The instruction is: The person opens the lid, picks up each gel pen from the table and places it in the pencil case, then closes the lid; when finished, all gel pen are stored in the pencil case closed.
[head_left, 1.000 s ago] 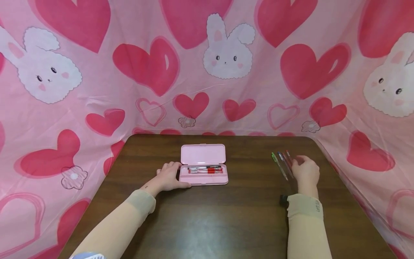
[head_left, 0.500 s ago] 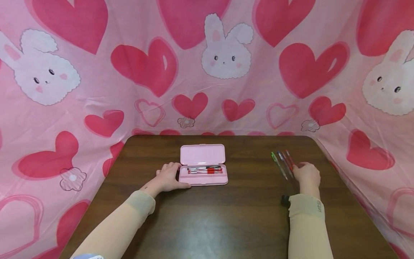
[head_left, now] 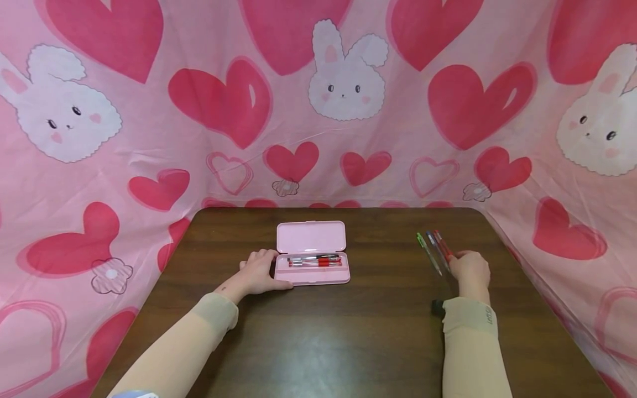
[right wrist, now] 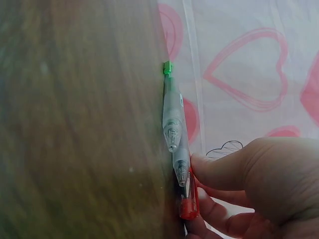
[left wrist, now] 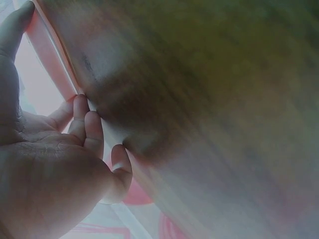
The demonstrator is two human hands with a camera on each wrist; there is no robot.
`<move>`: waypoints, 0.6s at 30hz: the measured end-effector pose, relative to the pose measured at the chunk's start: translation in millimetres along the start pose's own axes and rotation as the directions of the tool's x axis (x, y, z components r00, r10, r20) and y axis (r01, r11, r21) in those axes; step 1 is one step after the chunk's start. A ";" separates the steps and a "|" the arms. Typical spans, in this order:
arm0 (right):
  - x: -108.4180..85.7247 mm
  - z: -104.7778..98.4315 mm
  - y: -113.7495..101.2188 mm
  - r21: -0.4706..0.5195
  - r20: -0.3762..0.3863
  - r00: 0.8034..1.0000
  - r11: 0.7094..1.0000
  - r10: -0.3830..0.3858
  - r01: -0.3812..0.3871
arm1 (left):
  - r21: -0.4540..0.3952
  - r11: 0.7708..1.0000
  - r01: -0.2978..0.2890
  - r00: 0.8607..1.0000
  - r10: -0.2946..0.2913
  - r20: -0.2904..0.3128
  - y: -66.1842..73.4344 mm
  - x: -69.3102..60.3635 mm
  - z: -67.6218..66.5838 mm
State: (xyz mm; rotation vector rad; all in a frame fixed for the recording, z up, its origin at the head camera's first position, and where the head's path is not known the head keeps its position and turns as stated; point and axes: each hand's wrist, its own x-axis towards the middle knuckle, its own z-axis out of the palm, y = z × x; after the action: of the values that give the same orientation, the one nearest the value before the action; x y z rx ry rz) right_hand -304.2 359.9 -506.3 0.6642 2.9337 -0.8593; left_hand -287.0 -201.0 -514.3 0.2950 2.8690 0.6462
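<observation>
A pink pencil case (head_left: 311, 237) lies with its lid up, several red and black pens (head_left: 314, 261) in its rear compartment. My left hand (head_left: 256, 273) grips its left end, thumb at the front corner and fingers farther back; the left wrist view shows this hand (left wrist: 55, 164) along the pink case edge (left wrist: 52, 59). At the right, my right hand (head_left: 471, 271) pinches the lower end of a red pen (head_left: 442, 243). Beside it lie a blue pen (head_left: 435, 243) and a green pen (head_left: 428, 252). In the right wrist view, the thumb touches near the red pen (right wrist: 189, 206).
The brown wooden table (head_left: 318, 331) has a pink curtain (head_left: 368, 138) with hearts and rabbits behind it and at both sides. A small black object (head_left: 438, 308) shows beside the right sleeve cuff.
The red pen's upper end has swung left, closer to the blue pen. My right hand first moved slightly nearer to me, then a little left. My left hand has stayed on the case.
</observation>
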 end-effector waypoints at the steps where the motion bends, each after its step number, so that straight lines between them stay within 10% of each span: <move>1: 0.2 0.2 -0.4 0.003 -0.001 1.000 1.000 -0.001 0.001 | -0.001 1.000 0.000 1.000 0.000 -0.001 -0.1 -0.1 -0.1; 18: -2.2 4.0 -2.9 0.044 -0.046 0.999 0.999 -0.012 0.014 | -0.010 1.000 -0.001 1.000 0.001 0.009 0.9 -1.6 -2.2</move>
State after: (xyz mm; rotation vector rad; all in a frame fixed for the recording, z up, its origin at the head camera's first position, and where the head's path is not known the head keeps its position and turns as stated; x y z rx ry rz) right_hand -303.7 354.7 -507.9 0.6765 2.9709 -0.9247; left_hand -285.8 -201.5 -511.7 0.2977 2.8560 0.6574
